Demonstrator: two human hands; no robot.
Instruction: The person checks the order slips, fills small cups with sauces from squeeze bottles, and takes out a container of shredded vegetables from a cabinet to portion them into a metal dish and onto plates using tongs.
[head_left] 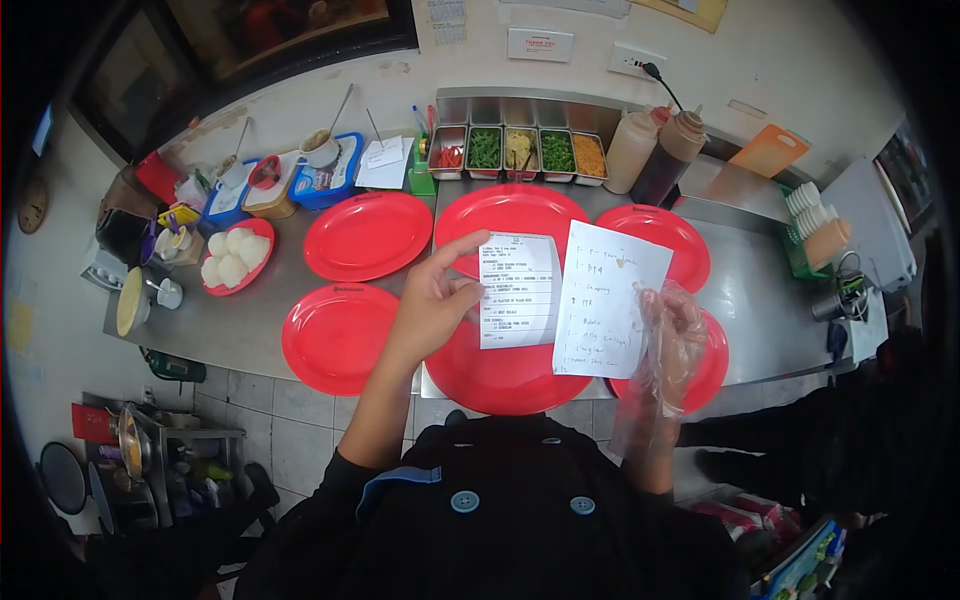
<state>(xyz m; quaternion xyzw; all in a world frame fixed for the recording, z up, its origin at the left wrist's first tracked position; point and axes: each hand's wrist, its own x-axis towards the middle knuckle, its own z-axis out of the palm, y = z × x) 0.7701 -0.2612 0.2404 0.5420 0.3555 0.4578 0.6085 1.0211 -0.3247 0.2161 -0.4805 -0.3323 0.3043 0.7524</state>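
Note:
My left hand [440,302], bare, pinches the left edge of a printed order receipt [518,292] between thumb and fingers. In a clear plastic glove, my right hand [672,330] grips the right side of a handwritten paper list [608,300]. Both sheets are held up side by side, their edges meeting or slightly overlapping. Below them lies a large red plate [470,375] near the counter's front edge, partly covered by the papers. Behind stands another large red plate [480,208], also partly hidden. A smaller red plate [700,385] lies under my right hand.
More red plates [368,236] lie left and right on the steel counter [780,340]. Several metal trays of chopped toppings [520,150] line the back, beside sauce bottles [632,150]. A plate of white rice mounds [238,255] is far left. Another person's dark-clothed legs [800,425] are at right.

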